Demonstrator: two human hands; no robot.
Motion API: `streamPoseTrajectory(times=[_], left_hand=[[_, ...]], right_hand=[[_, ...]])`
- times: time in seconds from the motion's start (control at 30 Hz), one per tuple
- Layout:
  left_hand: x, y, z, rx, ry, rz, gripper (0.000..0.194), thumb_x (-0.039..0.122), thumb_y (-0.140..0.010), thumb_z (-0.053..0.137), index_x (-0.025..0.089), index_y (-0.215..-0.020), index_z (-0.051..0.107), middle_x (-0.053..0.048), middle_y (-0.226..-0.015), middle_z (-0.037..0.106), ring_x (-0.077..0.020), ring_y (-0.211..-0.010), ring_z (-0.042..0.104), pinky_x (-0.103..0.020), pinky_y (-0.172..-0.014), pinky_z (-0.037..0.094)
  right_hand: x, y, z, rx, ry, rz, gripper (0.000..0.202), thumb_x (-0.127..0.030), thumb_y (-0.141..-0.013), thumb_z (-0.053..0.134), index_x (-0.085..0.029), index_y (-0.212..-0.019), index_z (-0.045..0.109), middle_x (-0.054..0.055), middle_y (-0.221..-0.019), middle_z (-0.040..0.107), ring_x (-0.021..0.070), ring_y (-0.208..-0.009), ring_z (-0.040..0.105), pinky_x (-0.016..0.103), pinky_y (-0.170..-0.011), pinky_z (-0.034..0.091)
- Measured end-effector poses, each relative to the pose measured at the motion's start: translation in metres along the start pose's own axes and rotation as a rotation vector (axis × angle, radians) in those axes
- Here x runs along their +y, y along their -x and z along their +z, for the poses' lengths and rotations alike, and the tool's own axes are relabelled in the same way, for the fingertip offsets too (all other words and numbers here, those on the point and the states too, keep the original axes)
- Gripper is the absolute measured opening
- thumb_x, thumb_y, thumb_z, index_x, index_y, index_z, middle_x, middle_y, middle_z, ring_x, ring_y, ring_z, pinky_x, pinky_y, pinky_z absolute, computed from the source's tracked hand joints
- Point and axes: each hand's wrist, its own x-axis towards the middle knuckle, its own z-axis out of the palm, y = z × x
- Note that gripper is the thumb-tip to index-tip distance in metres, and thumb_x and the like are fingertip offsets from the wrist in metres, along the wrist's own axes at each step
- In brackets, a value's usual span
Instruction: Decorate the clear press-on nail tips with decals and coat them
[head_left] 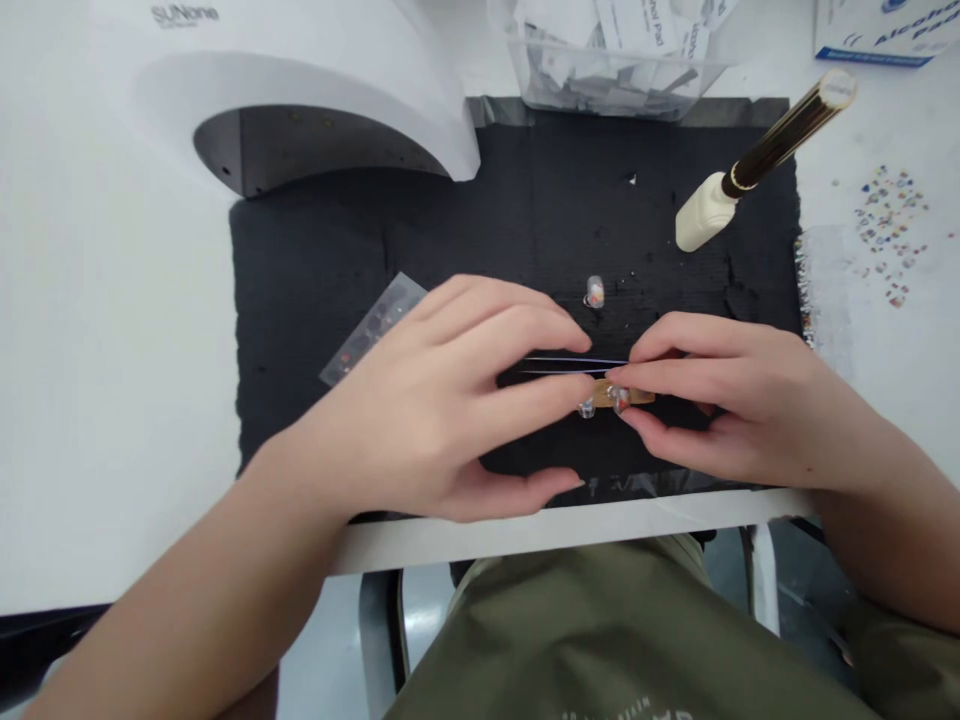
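Your right hand [750, 405] pinches a small, clear, decorated nail tip [619, 399] by the flat tan strip [601, 391]; your left hand [442, 410] spreads loosely, contact unclear. Decoration shows; what remains is unclear.

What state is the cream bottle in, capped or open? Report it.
Capped: the long dark cap sits on the cream bottle, covering its mouth.

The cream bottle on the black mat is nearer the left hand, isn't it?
No, the side is wrong: in the head view, the cream bottle on the black mat is nearer the right hand than the left hand.
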Motion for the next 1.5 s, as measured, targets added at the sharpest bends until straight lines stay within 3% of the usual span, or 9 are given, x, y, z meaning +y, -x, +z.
streamPoseTrajectory(times=[0.1,0.27,0.43,0.6,0.73,0.93,1.17,1.5], left_hand=[[0.005,-0.001,0.006,-0.021,0.028,0.031,0.044,0.05,-0.108,0.072,0.014,-0.134,0.072,-0.02,-0.138,0.078,-0.0398,-0.139,0.075,-0.058,-0.113,0.067],[0.006,-0.006,0.007,-0.055,0.04,0.039,0.046,0.052,-0.107,0.071,0.015,-0.134,0.072,-0.021,-0.142,0.079,-0.0423,-0.145,0.073,-0.058,-0.119,0.067],[0.005,-0.007,0.009,-0.067,0.033,0.04,0.044,0.053,-0.107,0.07,0.018,-0.132,0.073,-0.018,-0.148,0.078,-0.0411,-0.147,0.073,-0.057,-0.117,0.069],[0.007,-0.007,0.011,-0.055,0.073,0.026,0.048,0.053,-0.102,0.078,0.015,-0.131,0.076,-0.022,-0.147,0.077,-0.0446,-0.148,0.072,-0.059,-0.12,0.066],[0.008,-0.009,0.011,-0.047,0.026,0.064,0.049,0.056,-0.105,0.075,0.013,-0.129,0.076,-0.021,-0.143,0.079,-0.043,-0.143,0.074,-0.059,-0.118,0.067],[0.007,-0.01,0.013,-0.051,0.015,0.044,0.043,0.058,-0.108,0.07,0.02,-0.128,0.074,-0.016,-0.146,0.079,-0.0394,-0.144,0.075,-0.056,-0.114,0.069],[0.008,-0.01,0.014,-0.048,0.05,0.032,0.043,0.054,-0.104,0.076,0.018,-0.127,0.075,-0.021,-0.145,0.079,-0.0424,-0.145,0.074,-0.059,-0.114,0.069],[0.008,-0.012,0.012,-0.072,0.055,0.009,0.038,0.055,-0.105,0.074,0.023,-0.125,0.077,-0.017,-0.148,0.079,-0.0394,-0.146,0.074,-0.057,-0.117,0.07]], right_hand=[[0.0,0.0,0.001,-0.005,0.017,-0.006,0.017,-0.02,-0.107,0.067,-0.018,-0.1,0.082,0.007,-0.104,0.082,0.0122,-0.079,0.074,0.026,-0.07,0.061],[0.001,0.001,0.001,-0.025,0.026,-0.006,0.019,-0.02,-0.107,0.064,-0.017,-0.101,0.081,0.009,-0.105,0.082,0.0137,-0.083,0.077,0.027,-0.074,0.062],[0.001,0.002,0.001,-0.025,0.021,-0.003,0.018,-0.02,-0.107,0.065,-0.017,-0.104,0.082,0.009,-0.109,0.082,0.0141,-0.085,0.077,0.027,-0.076,0.062],[0.001,0.001,0.001,-0.028,0.029,-0.005,0.02,-0.02,-0.108,0.063,-0.017,-0.101,0.082,0.009,-0.105,0.081,0.0152,-0.083,0.076,0.029,-0.073,0.061],[0.002,0.002,0.0,-0.033,0.034,-0.003,0.022,-0.02,-0.108,0.062,-0.016,-0.101,0.082,0.008,-0.101,0.079,0.0157,-0.082,0.074,0.03,-0.072,0.06],[0.002,0.003,0.0,-0.045,0.031,0.016,0.021,-0.022,-0.108,0.062,-0.018,-0.102,0.081,0.009,-0.106,0.081,0.017,-0.085,0.076,0.033,-0.07,0.058],[0.002,0.004,0.0,-0.054,0.032,0.032,0.021,-0.023,-0.108,0.061,-0.022,-0.101,0.081,0.007,-0.109,0.082,0.0176,-0.086,0.076,0.033,-0.068,0.057],[0.002,0.002,-0.001,-0.069,0.052,0.028,0.022,-0.023,-0.109,0.06,-0.021,-0.101,0.081,0.008,-0.108,0.082,0.0186,-0.087,0.077,0.033,-0.067,0.056]])
